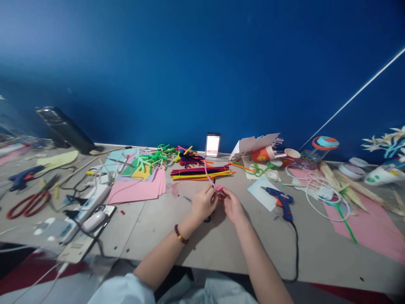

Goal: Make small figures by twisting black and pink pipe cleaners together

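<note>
A pink pipe cleaner [207, 171] rises from between my fingers, its lower end curled into a small coil. My left hand [204, 202], with a beaded bracelet on the wrist, pinches it from the left. On the right side of the coil, my right hand [232, 205] has its fingers closed around the same piece. Just beyond my hands lies a bundle of purple, red, yellow and orange pipe cleaners [199, 173]. Part of a dark object shows under my left hand, mostly hidden.
Pink paper [136, 190], red-handled scissors [30, 204] and a power strip [88, 207] lie left. A blue glue gun [284, 202] with its cable is right, near paper cups [264, 154] and a white cable [308, 198]. A phone [213, 145] stands against the blue wall.
</note>
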{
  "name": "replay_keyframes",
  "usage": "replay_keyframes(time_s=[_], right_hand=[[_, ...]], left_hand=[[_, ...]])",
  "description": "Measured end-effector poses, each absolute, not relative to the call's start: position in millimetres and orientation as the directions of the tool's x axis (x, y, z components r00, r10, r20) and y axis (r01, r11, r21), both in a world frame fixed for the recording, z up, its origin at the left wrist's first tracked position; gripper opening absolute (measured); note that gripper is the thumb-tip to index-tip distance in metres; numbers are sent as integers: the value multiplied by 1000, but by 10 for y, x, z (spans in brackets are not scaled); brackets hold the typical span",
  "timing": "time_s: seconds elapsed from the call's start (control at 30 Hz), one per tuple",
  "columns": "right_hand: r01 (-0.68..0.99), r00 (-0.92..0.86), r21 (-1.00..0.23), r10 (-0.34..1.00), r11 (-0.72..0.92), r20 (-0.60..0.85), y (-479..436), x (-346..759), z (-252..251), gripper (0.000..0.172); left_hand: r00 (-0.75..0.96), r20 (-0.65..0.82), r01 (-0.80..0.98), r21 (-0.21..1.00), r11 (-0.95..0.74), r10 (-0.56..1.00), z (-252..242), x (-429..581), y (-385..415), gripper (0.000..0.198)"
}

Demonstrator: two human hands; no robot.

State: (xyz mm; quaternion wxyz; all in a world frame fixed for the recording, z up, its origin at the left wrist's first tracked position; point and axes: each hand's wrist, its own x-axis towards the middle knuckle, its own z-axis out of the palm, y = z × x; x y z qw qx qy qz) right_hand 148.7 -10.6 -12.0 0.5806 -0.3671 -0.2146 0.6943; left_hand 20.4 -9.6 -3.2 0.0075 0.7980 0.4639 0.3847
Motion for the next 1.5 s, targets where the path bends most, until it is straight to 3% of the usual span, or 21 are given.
replay_keyframes(time_s=[0.2,0.3,0.43,0.5,0.57,0.67,0.97,1.13,1.3,1.5], right_hand=[[-647,-87,-722,964,-245,-249,-125,1460,-97,17],[-642,-70,-738,974,-209,-215,-129,1461,-75,16],[-681,12,-723,985,-120,-175,-128,1487,-23,16],[-681,10,-723,986,-114,-165,-131,1497,-2,18],[-665,-12,-737,988,-122,-153,-141,1495,7,20],[-615,-11,-780,991,-113,-135,-162,1474,1,23],[-291,166,-954,986,69,21,-158,1460,-55,25],[-395,95,-918,993,-33,-76,-126,1461,-115,26],[-556,-12,-828,997,-68,-74,-128,1446,-132,21],[-635,-133,-755,986,-164,-102,-139,1440,-133,19]], left_hand=[[248,568,651,502,-569,785,7,196,-123,10],[197,526,528,654,-541,828,50,203,-110,12],[111,359,150,916,-373,927,67,214,-31,15],[78,217,-104,973,-208,973,52,220,7,17],[68,71,-295,954,-48,995,37,225,24,21],[95,-69,-423,900,103,993,32,231,17,24],[158,-220,-491,828,270,962,70,236,15,24],[157,-200,-434,866,250,967,151,266,-38,26],[188,-143,-392,896,207,972,185,283,-75,27],[218,-155,-438,867,238,964,170,294,-72,29]])
